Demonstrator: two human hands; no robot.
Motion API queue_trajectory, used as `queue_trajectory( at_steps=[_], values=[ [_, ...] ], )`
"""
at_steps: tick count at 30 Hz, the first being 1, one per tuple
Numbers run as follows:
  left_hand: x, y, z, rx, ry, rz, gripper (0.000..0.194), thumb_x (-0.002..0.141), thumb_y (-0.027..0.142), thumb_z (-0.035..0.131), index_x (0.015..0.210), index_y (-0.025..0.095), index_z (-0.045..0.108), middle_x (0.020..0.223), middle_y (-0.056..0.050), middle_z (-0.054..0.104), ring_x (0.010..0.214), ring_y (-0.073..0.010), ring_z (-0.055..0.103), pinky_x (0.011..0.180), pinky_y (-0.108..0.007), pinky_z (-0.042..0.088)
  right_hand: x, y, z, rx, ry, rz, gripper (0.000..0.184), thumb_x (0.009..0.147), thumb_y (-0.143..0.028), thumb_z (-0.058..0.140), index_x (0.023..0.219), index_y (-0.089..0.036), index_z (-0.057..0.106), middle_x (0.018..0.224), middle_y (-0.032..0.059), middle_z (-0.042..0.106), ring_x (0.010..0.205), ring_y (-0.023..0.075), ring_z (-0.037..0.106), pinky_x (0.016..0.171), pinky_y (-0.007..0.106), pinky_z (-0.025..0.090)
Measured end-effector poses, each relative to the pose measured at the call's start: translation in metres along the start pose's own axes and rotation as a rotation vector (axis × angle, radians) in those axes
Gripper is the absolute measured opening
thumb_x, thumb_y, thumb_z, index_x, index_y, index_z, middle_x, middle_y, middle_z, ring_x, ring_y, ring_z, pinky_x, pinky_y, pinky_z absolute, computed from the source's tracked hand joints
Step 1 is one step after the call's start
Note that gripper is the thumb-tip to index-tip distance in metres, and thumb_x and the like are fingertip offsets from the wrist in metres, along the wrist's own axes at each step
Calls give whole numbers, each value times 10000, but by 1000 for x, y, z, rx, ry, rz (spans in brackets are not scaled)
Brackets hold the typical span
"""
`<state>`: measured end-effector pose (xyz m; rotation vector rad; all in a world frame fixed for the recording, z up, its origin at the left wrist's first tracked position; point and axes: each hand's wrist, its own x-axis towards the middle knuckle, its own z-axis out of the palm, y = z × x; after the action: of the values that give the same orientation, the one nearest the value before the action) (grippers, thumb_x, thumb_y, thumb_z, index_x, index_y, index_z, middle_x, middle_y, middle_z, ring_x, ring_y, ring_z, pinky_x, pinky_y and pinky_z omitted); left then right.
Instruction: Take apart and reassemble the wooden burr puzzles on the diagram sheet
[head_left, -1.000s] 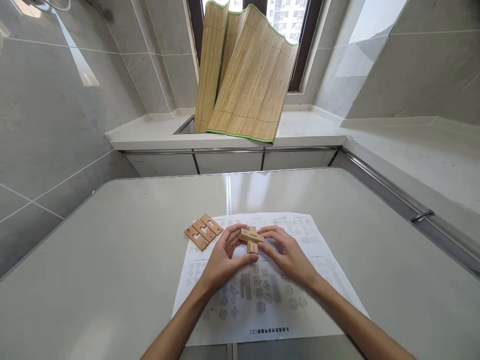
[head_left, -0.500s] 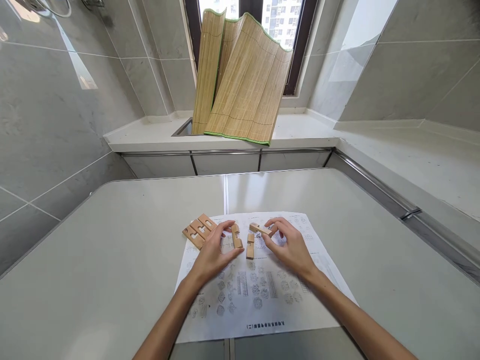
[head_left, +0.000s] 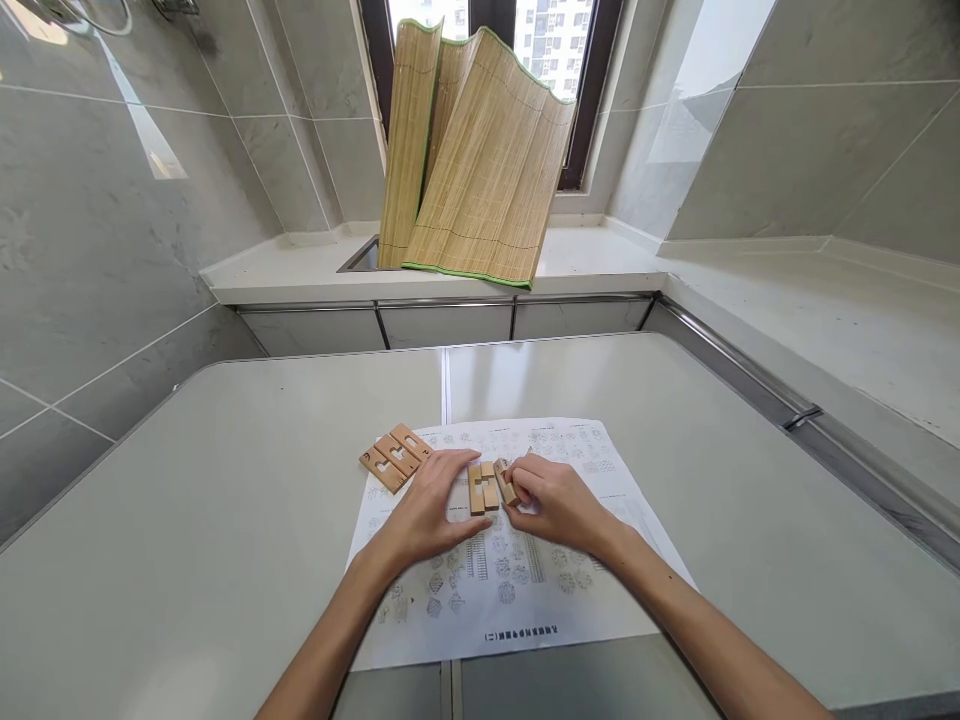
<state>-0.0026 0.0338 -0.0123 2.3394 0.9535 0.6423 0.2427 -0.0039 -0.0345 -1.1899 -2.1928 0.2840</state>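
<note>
Two notched wooden puzzle pieces lie side by side on a printed paper sheet [head_left: 517, 600]: a left piece [head_left: 475, 492] and a middle piece [head_left: 490, 488], with a gap between their notches. My left hand [head_left: 435, 500] curves around them, fingertips at the far end and thumb at the near end of the left piece. My right hand [head_left: 555, 500] pinches a third notched wooden piece [head_left: 505, 484], tilted, just right of the pair. Its fingers partly cover that piece. Beyond my left hand, several flat notched wooden pieces [head_left: 394, 460] lie in a row at the sheet's corner.
The sheet rests on a pale table [head_left: 225, 520] with a seam down its middle. A folded bamboo mat [head_left: 487, 160] leans by the window on a white ledge [head_left: 300, 285]. Metal rails [head_left: 739, 350] run behind and right of the table; tiled walls surround it.
My right hand has moved left and turned its wooden piece from lying crosswise to lengthwise beside the others. The left and middle pieces, apart before, now sit together.
</note>
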Motion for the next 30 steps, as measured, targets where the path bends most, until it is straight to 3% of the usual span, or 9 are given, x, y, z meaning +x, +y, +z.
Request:
queue_trajectory(
  at_steps=[3,8,13,18,23,26,30],
  values=[
    [1,1,5,-1,-22,15,843,772,438,891,1489,269,482,1475,-142,580,1374,-368,535,1154,-526,440,0,-2,0,15,-32,-38,203,819,-172,650,751,-250,476,840,32,656,787,211,581,659,301,396],
    [3,3,12,-30,-16,20,726,841,417,847,1464,283,500,1422,-122,625,1310,-338,591,1103,-503,484,-1,-4,-3,99,-25,-65,81,854,-192,654,859,-246,594,957,59,728,878,232,640,743,326,465],
    [5,2,14,-34,-4,32,646,852,434,843,1405,294,537,1351,-85,660,1249,-305,620,1049,-461,524,-3,-4,3,170,47,-26,91,853,-159,640,823,-238,607,865,27,731,793,199,649,717,302,470],
    [7,-1,18,-27,22,-17,802,746,452,923,1425,259,544,1317,-110,638,1233,-327,606,1058,-491,520,-3,-1,5,194,152,113,252,1012,-238,531,774,-222,611,702,3,674,601,150,568,601,278,430],
    [10,6,23,-24,7,3,647,738,448,922,1296,247,664,1263,-108,619,1213,-322,598,1063,-486,516,-4,3,6,196,185,186,311,1032,-299,531,754,-213,641,673,4,669,585,153,567,592,280,423],
    [1,10,18,-16,59,-4,644,732,419,928,1292,244,661,1269,-103,614,1210,-312,600,1062,-465,518,-5,3,7,197,170,193,322,1024,-321,541,735,-214,634,655,-1,661,575,154,557,594,282,416],
    [-33,9,-6,24,191,-75,569,790,410,880,1289,257,652,1269,-93,636,1227,-312,607,1066,-458,515,-5,0,8,198,151,196,348,1021,-337,533,700,-219,598,643,-4,645,572,155,547,592,282,405]
  ],
)
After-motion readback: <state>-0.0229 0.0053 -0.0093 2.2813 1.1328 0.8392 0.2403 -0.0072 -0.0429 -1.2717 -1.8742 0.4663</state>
